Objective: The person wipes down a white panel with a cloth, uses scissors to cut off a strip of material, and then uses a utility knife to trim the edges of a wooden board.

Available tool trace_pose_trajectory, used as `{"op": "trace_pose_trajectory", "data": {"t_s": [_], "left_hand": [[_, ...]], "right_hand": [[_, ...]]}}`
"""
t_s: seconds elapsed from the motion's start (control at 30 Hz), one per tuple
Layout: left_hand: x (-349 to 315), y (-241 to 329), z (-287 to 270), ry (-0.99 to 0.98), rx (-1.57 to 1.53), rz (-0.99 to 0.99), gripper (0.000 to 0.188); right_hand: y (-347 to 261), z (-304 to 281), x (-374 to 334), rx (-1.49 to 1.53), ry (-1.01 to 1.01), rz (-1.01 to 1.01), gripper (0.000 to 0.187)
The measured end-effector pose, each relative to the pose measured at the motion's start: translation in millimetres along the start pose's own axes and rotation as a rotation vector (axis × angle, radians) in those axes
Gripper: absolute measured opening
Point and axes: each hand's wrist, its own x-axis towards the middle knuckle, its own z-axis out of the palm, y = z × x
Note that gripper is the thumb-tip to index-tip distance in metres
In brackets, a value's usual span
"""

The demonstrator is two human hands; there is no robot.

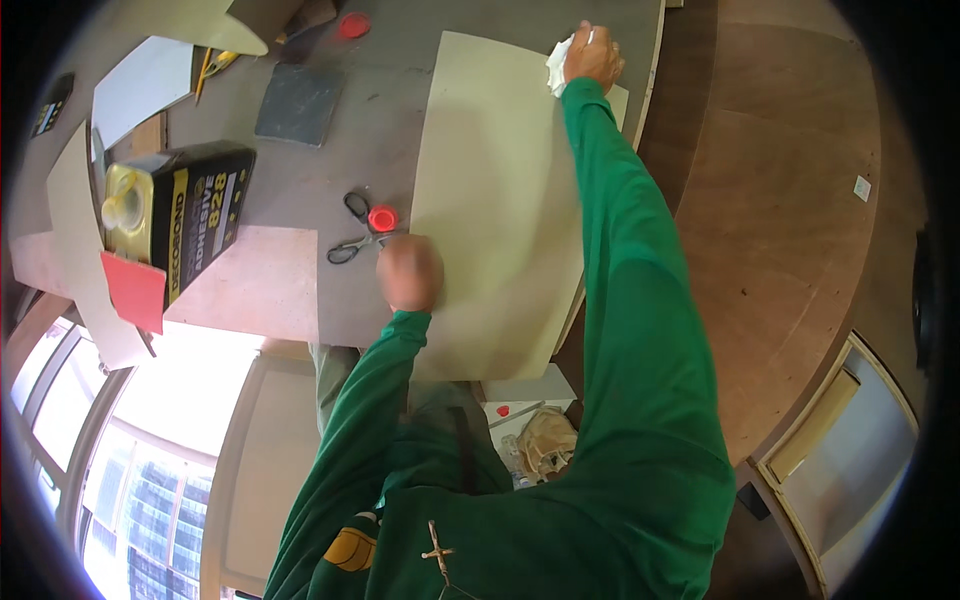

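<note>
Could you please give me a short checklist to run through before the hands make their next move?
1. White wad in the right hand: ok, held at the sheet's far right corner.
2. Left hand steadying the sheet: cannot tell; it is blurred by the left edge.
3. Scissors away from the left hand: not ok, they lie right beside it.
4. Red cap off the sheet: ok, it lies to the left.
5. Can upright: ok, it stands left of the sheet.
6. Spout closed: cannot tell.

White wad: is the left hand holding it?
No, the right hand holds the white wad at the far end of the pale sheet; the left hand is near the scissors.
</note>
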Motion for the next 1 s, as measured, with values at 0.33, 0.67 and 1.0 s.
{"op": "trace_pose_trajectory", "data": {"t_s": [0.33, 0.67, 1.0], "left_hand": [[0.6, -5.3, -3.7, -0.025, 0.042, -0.020, 0.021], [-0.5, -3.5, 3.2, 0.049, 0.004, 0.090, 0.018], [-6.3, 2.7, -5.4, 0.030, -0.116, 0.172, 0.021]], "right_hand": [[-51.2, -165.7, -346.1, -0.187, -0.346, 0.035, 0.029], [-69.4, -259.1, -518.0, -0.003, -0.300, 0.125, 0.025], [-26.5, -264.5, -434.7, 0.092, 0.236, 0.842, 0.021]]}}
